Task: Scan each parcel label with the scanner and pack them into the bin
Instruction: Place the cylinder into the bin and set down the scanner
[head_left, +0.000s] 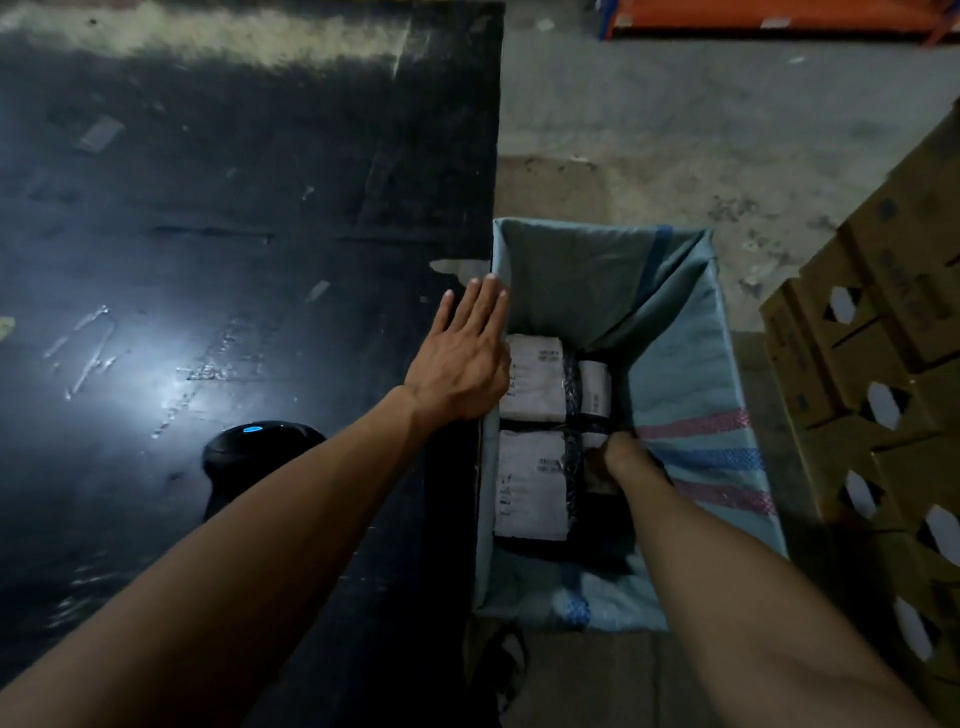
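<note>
A blue-green bin (696, 364) lined with woven sacking stands on the floor against the right edge of a black table (208, 234). Inside lie several dark wrapped parcels with white labels, one at the far left (535, 379), one at the near left (530, 483), and a narrow one at the far right (595, 387). My right hand (618, 460) reaches down into the bin, fingers closed on a parcel at the near right, mostly hidden by the hand. My left hand (465, 358) lies flat, fingers apart, on the table edge beside the bin. The black scanner (249, 452) with a blue light sits on the table under my left forearm.
Stacked brown cardboard boxes (883, 389) with cut-out holes stand to the right of the bin. Concrete floor (675, 130) lies beyond it, with an orange rack beam (779, 18) at the top right. Scraps of tape (98, 132) dot the table.
</note>
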